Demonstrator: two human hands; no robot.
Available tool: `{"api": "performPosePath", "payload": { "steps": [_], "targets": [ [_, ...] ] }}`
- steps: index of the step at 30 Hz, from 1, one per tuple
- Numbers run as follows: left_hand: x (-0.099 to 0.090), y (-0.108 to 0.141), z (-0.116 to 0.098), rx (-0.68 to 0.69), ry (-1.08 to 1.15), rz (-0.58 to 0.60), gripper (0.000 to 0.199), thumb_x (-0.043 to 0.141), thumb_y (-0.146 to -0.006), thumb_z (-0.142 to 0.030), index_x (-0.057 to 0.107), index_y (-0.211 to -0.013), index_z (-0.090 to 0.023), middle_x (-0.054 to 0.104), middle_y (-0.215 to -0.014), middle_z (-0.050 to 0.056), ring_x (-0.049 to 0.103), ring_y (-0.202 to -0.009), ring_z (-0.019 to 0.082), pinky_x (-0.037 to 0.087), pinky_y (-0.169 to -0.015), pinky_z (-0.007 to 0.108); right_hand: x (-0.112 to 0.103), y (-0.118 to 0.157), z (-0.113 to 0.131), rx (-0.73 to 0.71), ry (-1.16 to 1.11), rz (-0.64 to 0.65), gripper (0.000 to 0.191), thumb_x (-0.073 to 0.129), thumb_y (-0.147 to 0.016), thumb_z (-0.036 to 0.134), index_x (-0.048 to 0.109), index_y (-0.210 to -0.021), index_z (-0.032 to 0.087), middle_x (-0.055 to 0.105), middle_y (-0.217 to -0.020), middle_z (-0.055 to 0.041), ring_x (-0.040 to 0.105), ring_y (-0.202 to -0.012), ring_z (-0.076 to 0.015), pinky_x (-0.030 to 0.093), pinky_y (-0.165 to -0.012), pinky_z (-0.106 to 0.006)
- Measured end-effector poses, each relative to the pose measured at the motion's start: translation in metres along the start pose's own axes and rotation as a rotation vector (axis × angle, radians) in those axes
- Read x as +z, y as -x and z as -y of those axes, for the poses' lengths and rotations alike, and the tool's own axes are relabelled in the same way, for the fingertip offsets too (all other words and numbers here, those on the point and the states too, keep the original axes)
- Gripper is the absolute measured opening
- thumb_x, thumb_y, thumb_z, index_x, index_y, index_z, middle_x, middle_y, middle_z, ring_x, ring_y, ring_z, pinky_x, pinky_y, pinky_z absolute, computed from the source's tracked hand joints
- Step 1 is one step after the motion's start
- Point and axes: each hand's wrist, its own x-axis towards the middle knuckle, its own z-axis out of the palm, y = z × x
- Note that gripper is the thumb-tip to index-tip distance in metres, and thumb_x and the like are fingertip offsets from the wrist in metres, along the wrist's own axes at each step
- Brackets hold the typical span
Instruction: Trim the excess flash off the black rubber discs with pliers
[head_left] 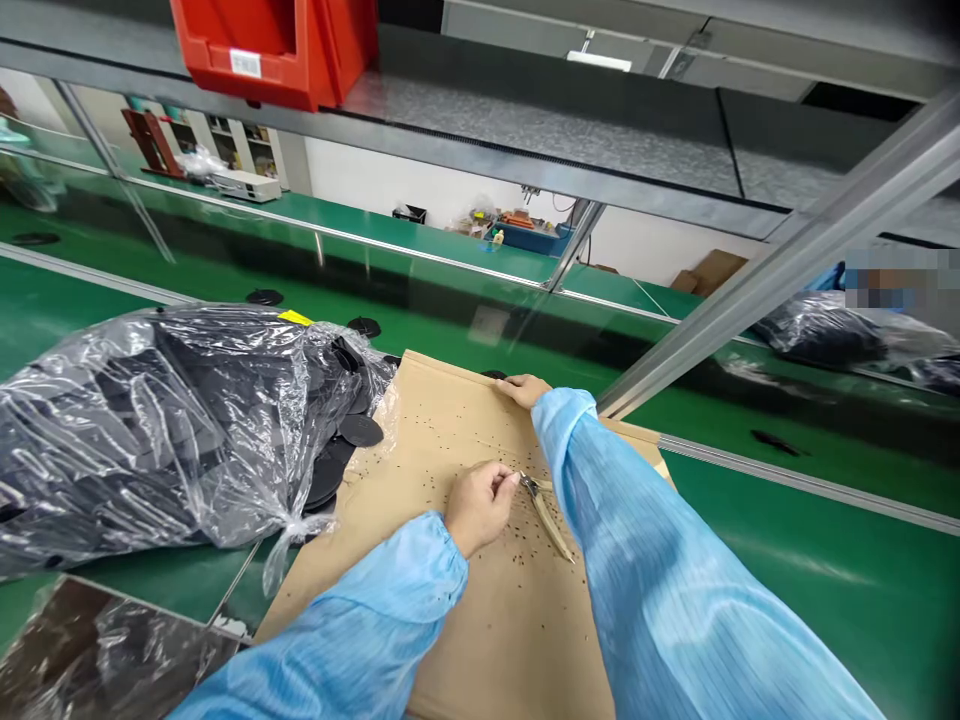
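My left hand is over the brown cardboard sheet, thumb and fingers curled together. Whatever it pinches is hidden or too small to name. Its fingertips are close to the head of cutting pliers with pale yellow handles, which lie on the cardboard. My right hand reaches to the far edge of the sheet, fingers stretched left with nothing visible in them. Just beyond its fingertips is a dark round piece, partly hidden by the cardboard edge. Small dark bits are scattered over the cardboard.
A large clear plastic bag of black discs fills the left side, with loose black discs at its mouth. A slanted metal post stands at right. Overhead, a shelf carries a red bin. The bench is green.
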Motion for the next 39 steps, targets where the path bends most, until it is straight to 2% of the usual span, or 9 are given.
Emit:
{"api": "performPosePath", "payload": {
  "steps": [6, 11, 15, 21, 24, 28, 31, 36, 39],
  "targets": [
    [0.0, -0.001, 0.002, -0.002, -0.015, 0.019, 0.027, 0.047, -0.087, -0.04, 0.062, -0.076, -0.02, 0.06, -0.063, 0.0, 0.05, -0.058, 0.013, 0.038, -0.057, 0.024, 0.017, 0.006, 0.01, -0.007, 0.024, -0.1, 0.066, 0.048, -0.086, 0.056, 0.048, -0.137, 0.014, 0.036, -0.149, -0.0131, 0.036, -0.134, -0.0341, 0.029, -0.109, -0.047],
    [0.0, 0.0, 0.0, 0.001, -0.023, 0.032, 0.026, 0.047, -0.087, -0.038, 0.062, -0.077, -0.02, 0.061, -0.065, 0.0, 0.052, -0.059, 0.013, 0.039, -0.057, 0.025, 0.018, 0.018, 0.021, -0.103, 0.014, -0.151, 0.06, 0.048, -0.088, 0.053, 0.048, -0.136, 0.018, 0.046, -0.142, -0.0103, 0.041, -0.131, -0.0298, 0.031, -0.108, -0.044],
    [-0.001, 0.0, -0.002, 0.025, -0.058, 0.042, 0.023, 0.048, -0.087, -0.035, 0.063, -0.078, -0.021, 0.064, -0.067, 0.0, 0.054, -0.062, 0.014, 0.039, -0.06, 0.026, 0.017, 0.008, 0.035, -0.119, -0.008, -0.114, 0.063, 0.048, -0.087, 0.055, 0.046, -0.139, 0.019, 0.05, -0.139, -0.0112, 0.045, -0.128, -0.031, 0.034, -0.106, -0.045],
    [-0.004, -0.002, 0.0, 0.055, -0.108, 0.054, 0.018, 0.05, -0.084, -0.029, 0.063, -0.077, -0.02, 0.066, -0.073, 0.001, 0.057, -0.066, 0.014, 0.04, -0.062, 0.026, 0.025, -0.006, 0.057, -0.134, -0.026, -0.078, 0.074, 0.052, -0.084, 0.056, 0.035, -0.146, 0.019, 0.024, -0.155, -0.0103, 0.028, -0.139, -0.0315, 0.025, -0.112, -0.048],
    [-0.004, -0.003, 0.0, 0.054, -0.116, 0.067, 0.017, 0.05, -0.084, -0.029, 0.063, -0.079, -0.02, 0.067, -0.073, 0.001, 0.058, -0.067, 0.014, 0.041, -0.063, 0.025, 0.024, 0.004, 0.067, -0.164, -0.071, -0.175, 0.066, 0.056, -0.083, 0.05, 0.044, -0.139, 0.018, 0.032, -0.151, -0.0106, 0.03, -0.138, -0.03, 0.024, -0.112, -0.049],
    [-0.003, -0.003, 0.0, 0.059, -0.117, 0.04, 0.019, 0.049, -0.085, -0.028, 0.063, -0.079, -0.019, 0.068, -0.076, 0.003, 0.06, -0.07, 0.015, 0.042, -0.065, 0.026, 0.023, 0.036, 0.081, -0.21, -0.283, -0.349, 0.045, 0.057, -0.081, 0.035, 0.059, -0.121, 0.015, 0.055, -0.131, -0.0133, 0.049, -0.123, -0.0279, 0.037, -0.106, -0.043],
    [-0.004, -0.003, 0.0, 0.041, -0.166, 0.007, 0.019, 0.049, -0.083, -0.025, 0.064, -0.076, -0.017, 0.069, -0.076, 0.006, 0.061, -0.071, 0.018, 0.043, -0.064, 0.027, 0.026, 0.081, 0.09, -0.241, -0.543, -0.361, 0.041, 0.055, -0.081, 0.039, 0.062, -0.114, 0.016, 0.063, -0.118, -0.0126, 0.059, -0.109, -0.0263, 0.045, -0.097, -0.042],
    [-0.012, -0.002, -0.004, 0.057, -0.179, 0.07, 0.016, 0.054, -0.077, -0.022, 0.067, -0.085, -0.017, 0.071, -0.083, 0.008, 0.062, -0.073, 0.019, 0.044, -0.063, 0.027, 0.046, 0.175, 0.084, -0.237, -0.69, -0.421, 0.046, 0.056, -0.082, 0.051, 0.062, -0.115, 0.019, 0.063, -0.118, -0.0106, 0.057, -0.112, -0.0273, 0.042, -0.1, -0.046],
    [-0.014, 0.002, -0.007, 0.109, -0.125, 0.053, 0.014, 0.053, -0.079, -0.022, 0.066, -0.082, -0.018, 0.07, -0.084, 0.005, 0.061, -0.075, 0.016, 0.045, -0.068, 0.025, 0.071, 0.206, 0.075, -0.189, -0.784, -0.523, 0.05, 0.054, -0.082, 0.053, 0.06, -0.117, 0.017, 0.062, -0.12, -0.0131, 0.056, -0.113, -0.0282, 0.042, -0.1, -0.047]
  ]
}}
